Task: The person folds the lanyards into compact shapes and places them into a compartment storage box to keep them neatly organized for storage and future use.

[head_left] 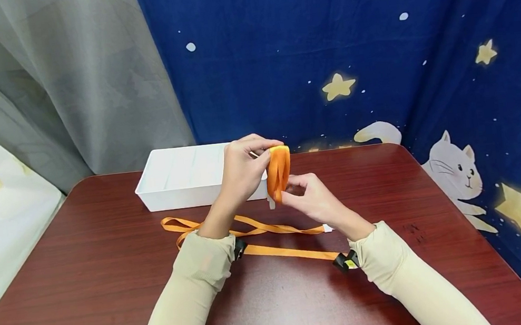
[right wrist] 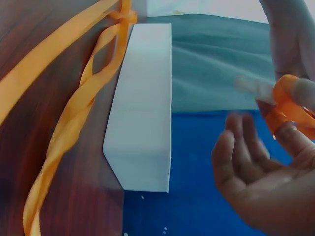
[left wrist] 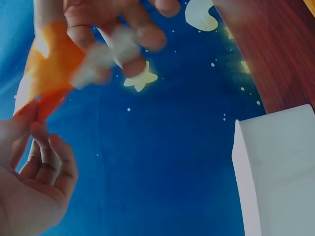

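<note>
An orange lanyard (head_left: 278,168), folded into a bundle of loops, hangs upright between the two hands above the table. My left hand (head_left: 244,167) pinches its top end between thumb and forefinger. Lower down, my right hand (head_left: 312,198) pinches the bottom of the bundle, its other fingers held away from the band in the right wrist view. A whitish end piece (left wrist: 96,64) of the lanyard is blurred in the left wrist view. More orange lanyards (head_left: 267,227) lie stretched out and twisted on the table beneath the wrists, partly hidden by the left forearm.
Behind the left hand, a white rectangular box (head_left: 185,170) stands near the back edge of the reddish-brown table (head_left: 97,285). A white end piece (head_left: 327,228) lies by the right wrist. Grey and blue star-patterned curtains (head_left: 277,49) hang behind the table.
</note>
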Action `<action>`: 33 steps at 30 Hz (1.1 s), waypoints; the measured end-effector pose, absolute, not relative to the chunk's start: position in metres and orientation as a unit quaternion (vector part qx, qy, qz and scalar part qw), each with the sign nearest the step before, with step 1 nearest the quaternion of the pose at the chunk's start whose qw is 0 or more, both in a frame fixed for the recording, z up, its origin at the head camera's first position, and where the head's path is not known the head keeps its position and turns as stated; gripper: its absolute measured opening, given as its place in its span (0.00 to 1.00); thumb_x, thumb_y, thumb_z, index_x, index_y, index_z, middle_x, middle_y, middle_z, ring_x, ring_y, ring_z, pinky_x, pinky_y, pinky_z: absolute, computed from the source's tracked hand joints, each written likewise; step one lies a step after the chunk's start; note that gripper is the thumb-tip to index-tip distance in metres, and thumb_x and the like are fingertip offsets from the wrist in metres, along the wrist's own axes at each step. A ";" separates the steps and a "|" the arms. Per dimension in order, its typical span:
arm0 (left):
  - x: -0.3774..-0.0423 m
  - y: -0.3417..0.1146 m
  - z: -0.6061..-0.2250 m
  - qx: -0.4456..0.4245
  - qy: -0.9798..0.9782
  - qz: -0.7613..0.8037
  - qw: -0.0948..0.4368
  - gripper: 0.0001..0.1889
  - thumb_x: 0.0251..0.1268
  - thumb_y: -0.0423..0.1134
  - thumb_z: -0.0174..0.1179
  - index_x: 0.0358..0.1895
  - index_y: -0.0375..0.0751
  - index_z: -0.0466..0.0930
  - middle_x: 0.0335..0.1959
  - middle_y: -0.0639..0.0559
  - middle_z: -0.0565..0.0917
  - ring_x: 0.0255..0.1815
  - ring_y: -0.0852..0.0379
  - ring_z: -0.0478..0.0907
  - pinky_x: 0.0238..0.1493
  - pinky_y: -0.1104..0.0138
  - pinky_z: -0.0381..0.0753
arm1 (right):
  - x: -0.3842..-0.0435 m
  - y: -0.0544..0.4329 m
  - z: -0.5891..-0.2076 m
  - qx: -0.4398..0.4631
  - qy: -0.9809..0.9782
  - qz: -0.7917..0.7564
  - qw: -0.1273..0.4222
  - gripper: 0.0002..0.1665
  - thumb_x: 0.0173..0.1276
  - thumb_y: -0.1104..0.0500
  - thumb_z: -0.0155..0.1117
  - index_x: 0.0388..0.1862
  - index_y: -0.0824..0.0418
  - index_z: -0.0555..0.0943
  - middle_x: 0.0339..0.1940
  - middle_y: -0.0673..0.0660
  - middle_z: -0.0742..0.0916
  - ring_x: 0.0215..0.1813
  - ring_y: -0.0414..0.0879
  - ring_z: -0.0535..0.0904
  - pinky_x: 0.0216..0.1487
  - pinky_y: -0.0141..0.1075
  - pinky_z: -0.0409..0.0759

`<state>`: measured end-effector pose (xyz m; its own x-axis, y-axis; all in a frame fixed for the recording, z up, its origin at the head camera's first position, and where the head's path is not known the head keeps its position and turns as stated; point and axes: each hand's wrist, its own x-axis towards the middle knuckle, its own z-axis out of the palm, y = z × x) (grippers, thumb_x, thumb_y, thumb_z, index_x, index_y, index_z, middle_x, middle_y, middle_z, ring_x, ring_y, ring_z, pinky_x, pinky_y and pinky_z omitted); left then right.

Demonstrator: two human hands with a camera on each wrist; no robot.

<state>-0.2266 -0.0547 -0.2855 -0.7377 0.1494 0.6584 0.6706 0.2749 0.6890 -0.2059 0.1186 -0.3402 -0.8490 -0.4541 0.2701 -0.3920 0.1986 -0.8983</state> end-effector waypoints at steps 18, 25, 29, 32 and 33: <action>-0.237 -0.068 -0.286 -0.233 -0.787 -0.511 0.255 0.06 0.62 0.26 0.64 0.36 0.36 0.91 0.30 0.47 0.87 0.27 0.55 0.80 0.28 0.69 0.77 | -0.198 0.114 -0.344 -0.239 0.708 -0.665 0.001 0.10 0.69 0.70 0.63 0.46 0.77 0.81 0.38 0.74 0.87 0.35 0.62 0.87 0.43 0.40 0.85; -0.236 -0.068 -0.287 -0.231 -0.791 -0.504 0.257 0.06 0.62 0.27 0.65 0.36 0.37 0.91 0.31 0.47 0.87 0.26 0.56 0.80 0.27 0.68 0.76 | -0.195 0.111 -0.347 -0.238 0.714 -0.655 -0.071 0.10 0.66 0.71 0.65 0.46 0.74 0.82 0.34 0.67 0.88 0.30 0.51 0.87 0.39 0.38 0.85; -0.236 -0.068 -0.288 -0.229 -0.791 -0.504 0.260 0.06 0.61 0.27 0.64 0.35 0.37 0.91 0.30 0.48 0.87 0.25 0.57 0.79 0.27 0.69 0.77 | -0.195 0.111 -0.347 -0.243 0.699 -0.667 -0.084 0.16 0.65 0.73 0.65 0.52 0.73 0.80 0.35 0.67 0.88 0.29 0.52 0.86 0.37 0.40 0.86; -0.236 -0.068 -0.288 -0.236 -0.788 -0.506 0.260 0.07 0.61 0.26 0.63 0.35 0.36 0.91 0.30 0.48 0.87 0.25 0.57 0.79 0.27 0.69 0.77 | -0.195 0.112 -0.347 -0.241 0.694 -0.674 -0.081 0.28 0.64 0.75 0.64 0.64 0.69 0.74 0.36 0.69 0.87 0.30 0.53 0.86 0.37 0.42 0.86; -0.235 -0.068 -0.288 -0.239 -0.787 -0.506 0.260 0.07 0.61 0.26 0.63 0.35 0.36 0.91 0.30 0.47 0.86 0.25 0.57 0.79 0.26 0.69 0.77 | -0.195 0.112 -0.347 -0.238 0.696 -0.673 -0.076 0.33 0.64 0.75 0.64 0.68 0.67 0.71 0.36 0.69 0.87 0.30 0.53 0.87 0.38 0.41 0.86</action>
<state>-0.2354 -0.0677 -0.2883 -0.7511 0.1131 0.6505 0.6388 0.3735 0.6727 -0.1951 0.1121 -0.3473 -0.8748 -0.2292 0.4269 -0.4346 -0.0184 -0.9005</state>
